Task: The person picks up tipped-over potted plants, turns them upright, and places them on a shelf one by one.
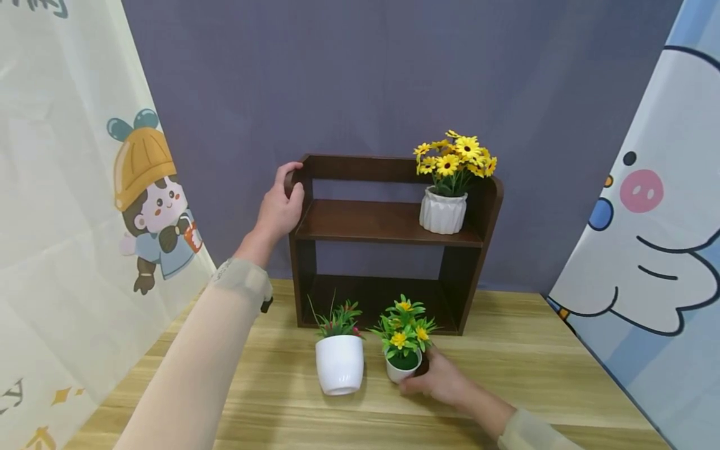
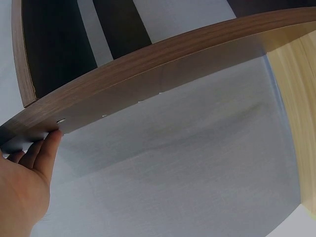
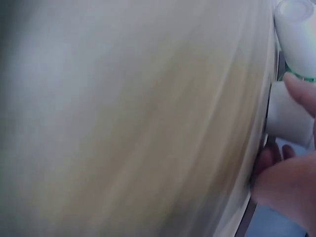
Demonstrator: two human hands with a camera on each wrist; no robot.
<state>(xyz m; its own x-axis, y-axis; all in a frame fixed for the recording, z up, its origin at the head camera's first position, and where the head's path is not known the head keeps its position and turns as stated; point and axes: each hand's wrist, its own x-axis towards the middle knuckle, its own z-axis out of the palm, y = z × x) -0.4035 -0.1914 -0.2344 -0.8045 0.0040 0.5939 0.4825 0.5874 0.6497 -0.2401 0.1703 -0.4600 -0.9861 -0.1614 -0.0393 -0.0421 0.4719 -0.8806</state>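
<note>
A dark brown two-level shelf (image 1: 388, 222) stands on the wooden table. My left hand (image 1: 279, 206) grips the top of its left side panel; the left wrist view shows fingertips (image 2: 53, 143) against the panel's outer face. Down at the front, my right hand (image 1: 441, 377) holds a small white pot (image 1: 400, 371) with green leaves and yellow flowers, thumb and fingers on either side of it. To its left, a larger white pot (image 1: 340, 365) with grassy leaves and red blooms lies tipped, its base towards me.
A ribbed white pot (image 1: 443, 212) of yellow daisies stands on the upper shelf at the right. Bare wooden tabletop (image 1: 529, 350) extends to the right. Behind hangs a grey-blue cloth (image 1: 360, 75), with printed cartoon cloths at both sides.
</note>
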